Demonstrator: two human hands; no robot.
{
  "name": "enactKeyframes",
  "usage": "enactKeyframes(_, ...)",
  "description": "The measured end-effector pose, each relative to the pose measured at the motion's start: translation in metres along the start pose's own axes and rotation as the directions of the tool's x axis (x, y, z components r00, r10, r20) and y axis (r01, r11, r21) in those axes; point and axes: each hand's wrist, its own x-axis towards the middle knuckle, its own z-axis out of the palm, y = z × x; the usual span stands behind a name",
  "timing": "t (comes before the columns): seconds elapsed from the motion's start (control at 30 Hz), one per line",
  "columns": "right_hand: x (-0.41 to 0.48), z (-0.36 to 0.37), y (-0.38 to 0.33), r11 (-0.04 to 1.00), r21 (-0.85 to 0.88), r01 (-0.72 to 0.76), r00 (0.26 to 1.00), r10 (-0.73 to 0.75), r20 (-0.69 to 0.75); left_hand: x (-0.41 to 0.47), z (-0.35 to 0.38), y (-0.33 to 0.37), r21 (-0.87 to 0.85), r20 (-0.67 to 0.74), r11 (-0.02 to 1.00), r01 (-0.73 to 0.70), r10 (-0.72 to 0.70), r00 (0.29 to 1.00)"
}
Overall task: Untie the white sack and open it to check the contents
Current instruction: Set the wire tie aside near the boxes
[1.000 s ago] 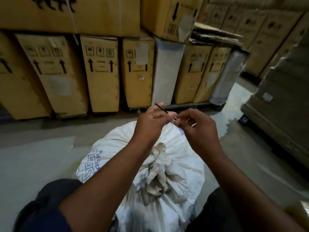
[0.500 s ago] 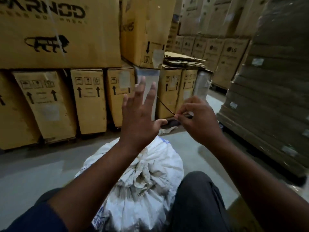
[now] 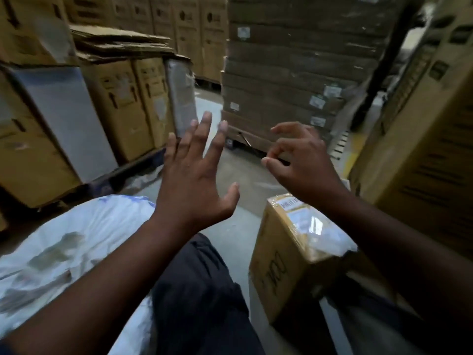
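Tie's off now: right hand (image 3: 302,165) has swung right, pinching the thin black tie (image 3: 247,142), left hand (image 3: 197,175) spread wide and empty. Sack (image 3: 76,234) sits near left, untouched; mouth out of view. Opening it comes next, I'd guess.

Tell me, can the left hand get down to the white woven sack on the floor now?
Probably yes. The left hand is open, holds nothing and hovers just above the white woven sack; nothing lies between them.

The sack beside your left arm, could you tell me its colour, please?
White sack with grey smudges and blue print, seen in the head view.
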Motion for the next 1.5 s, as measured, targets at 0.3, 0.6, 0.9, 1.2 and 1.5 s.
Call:
enactKeyframes(0.3,-0.044,-0.031,0.120,0.938,0.023,-0.346,0.916,0.343,-0.206,0.034,0.078,0.075,-0.058,0.126,0.985,-0.160,0.166,0.978)
enactKeyframes(0.6,-0.067,0.003,0.199,0.804,0.051,-0.593,0.761,0.580,-0.290,0.053,0.129,0.115,-0.084,0.238,0.968,-0.237,0.251,0.938)
enactKeyframes(0.9,-0.078,0.033,0.223,0.722,-0.193,-0.664,0.747,0.634,-0.199,0.049,0.142,0.107,-0.086,0.276,0.969,-0.230,0.245,0.929)
enactKeyframes(1.2,-0.046,0.035,0.198,0.822,-0.268,-0.502,0.864,0.468,-0.183,0.052,0.137,0.088,-0.068,0.271,0.977,-0.204,0.215,0.938)
enactKeyframes(1.5,0.032,0.064,0.105,0.967,-0.209,-0.145,0.989,0.133,-0.067,0.073,0.095,0.030,0.023,0.148,0.992,-0.120,0.116,0.982)
